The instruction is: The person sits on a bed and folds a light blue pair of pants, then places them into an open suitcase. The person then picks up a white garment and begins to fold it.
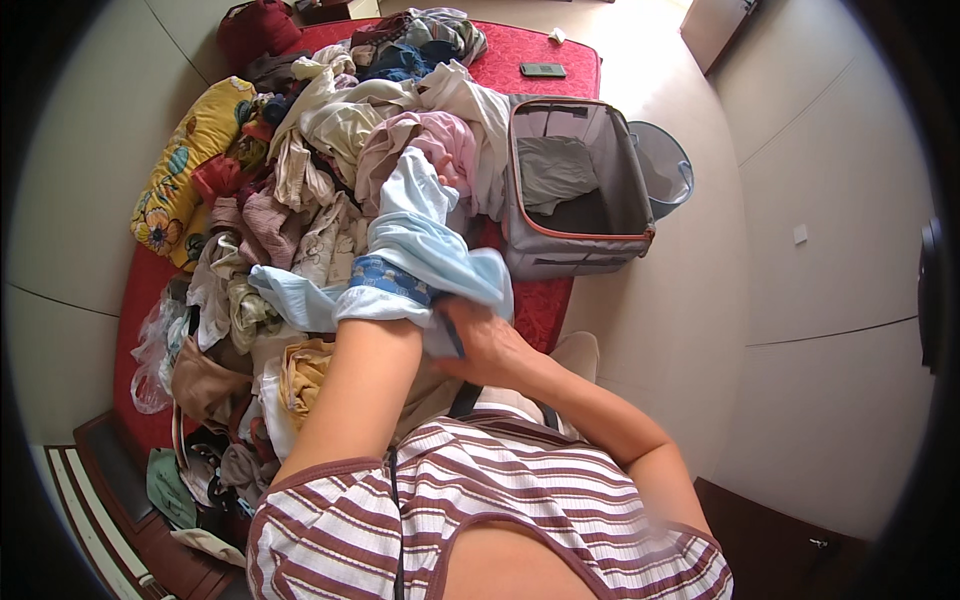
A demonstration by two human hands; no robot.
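Note:
A light blue garment (pixel 420 232) with a blue printed band is bunched around my left forearm. The arm runs inside it, and only some fingers of my left hand (pixel 448 171) show beyond the cloth, close to a pink garment (pixel 450 139). Whether those fingers grip anything is hidden. My right hand (pixel 484 341), a little blurred, holds the lower right edge of the light blue cloth beside my left forearm. A big pile of clothes lies before me, with a cream garment (pixel 341 131) and a pink-brown one (pixel 274 225) among them.
A grey fabric storage box (pixel 577 251) with orange trim stands open to the right, a grey cloth (pixel 555 172) inside. Behind it is a bucket (pixel 664 161). A phone (pixel 543 70) lies on the red mattress (pixel 510 56). A yellow floral pillow (pixel 191 165) is at left.

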